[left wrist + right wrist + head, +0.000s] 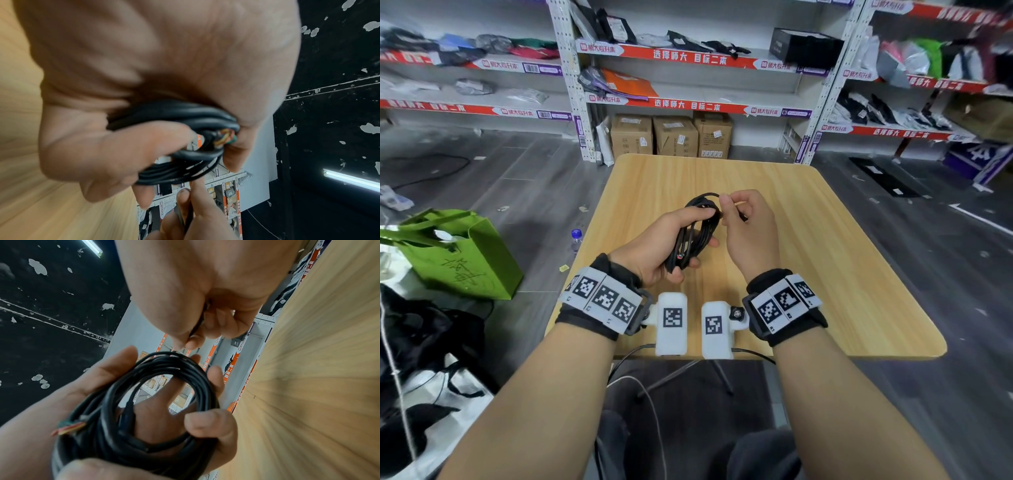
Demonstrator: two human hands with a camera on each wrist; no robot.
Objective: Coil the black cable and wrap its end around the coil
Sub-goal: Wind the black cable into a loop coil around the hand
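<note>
The black cable is wound into a coil of several loops above the wooden table. My left hand grips the coil with fingers and thumb curled round its lower part. One cable end with bare coloured wires sticks out by the left palm, also seen in the left wrist view as coloured wires. My right hand pinches the other cable end just right of the coil's top, with a loop arching from coil to fingers.
A green bag and a small water bottle stand on the floor to the left. Shelves with parcels and cardboard boxes line the back. Dark bags lie at the lower left.
</note>
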